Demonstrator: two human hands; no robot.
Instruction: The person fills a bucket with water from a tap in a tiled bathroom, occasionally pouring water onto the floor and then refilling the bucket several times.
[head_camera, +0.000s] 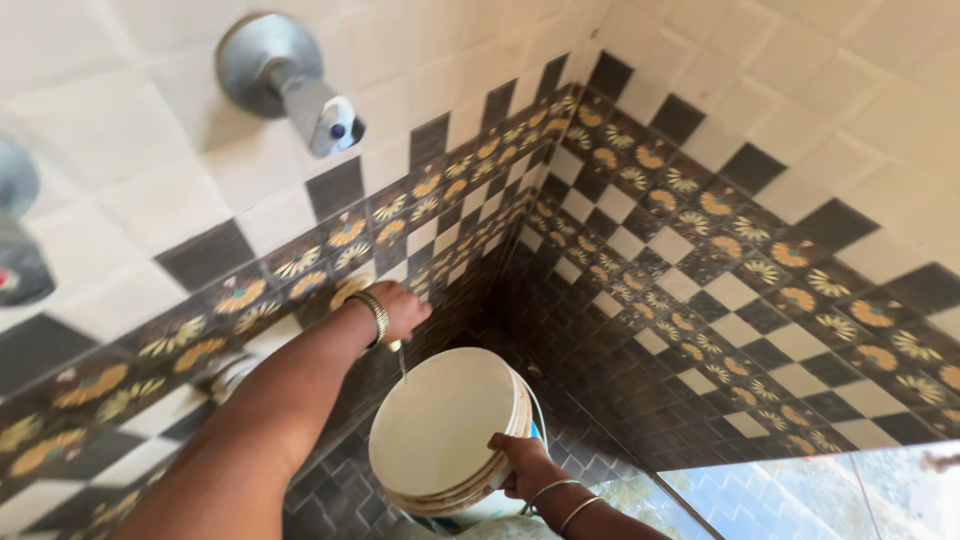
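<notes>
Two hands at a white bucket in a tiled corner.

The white bucket sits at lower centre of the frame, tilted so its pale inside faces up. The right hand is clamped on its rim at the lower right. The left hand, with a gold bangle on the wrist, is closed around something small against the patterned wall tiles, just above the bucket. A metal tap juts out at upper left.
</notes>
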